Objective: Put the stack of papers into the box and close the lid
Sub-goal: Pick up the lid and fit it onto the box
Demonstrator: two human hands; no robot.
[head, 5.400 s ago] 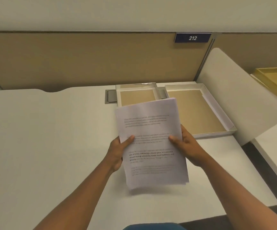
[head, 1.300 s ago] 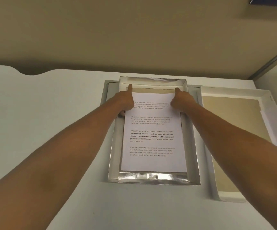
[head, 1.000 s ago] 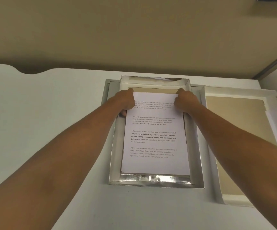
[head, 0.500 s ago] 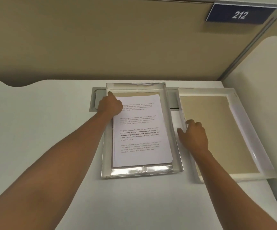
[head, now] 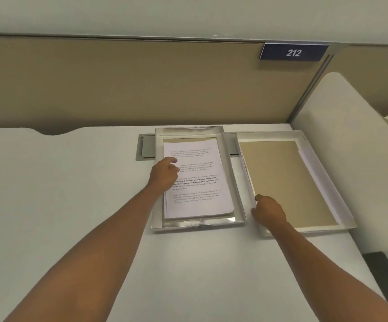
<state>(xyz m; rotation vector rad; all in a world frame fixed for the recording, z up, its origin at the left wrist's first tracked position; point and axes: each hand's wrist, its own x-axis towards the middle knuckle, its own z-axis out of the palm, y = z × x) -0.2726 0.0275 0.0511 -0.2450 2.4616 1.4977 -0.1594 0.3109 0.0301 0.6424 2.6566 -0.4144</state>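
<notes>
One of the two task steps is reading as complete. The stack of papers [head: 194, 180] is lying flat inside the box [head: 233, 182], printed side up, with a strip of brown floor showing at its 12 o'clock end; the sheets are fanning slightly at the 6 o'clock edge, so some squaring may be needed. The lid [head: 316, 163] is lying inside-up on the bench [head: 60, 194], just beside the box at 3 o'clock, not yet placed.

The left hand [head: 164, 174] is resting on the papers near their 9 o'clock edge, fingers loosely curled with one extended, pressing and gripping nothing that can be made out. The right hand [head: 268, 211] is sitting at the lid's 9 o'clock wall near its 6 o'clock corner, fingers curling over the rim; whether the pinch is fully made cannot be told.

Remaining, by judgement: lifting the lid, turning it over, seating it on the box.

A cable tray [head: 147, 147] is sitting under the box's 12 o'clock end. A sign reading 212 [head: 293, 52] is hanging on the partition at 1 o'clock.
</notes>
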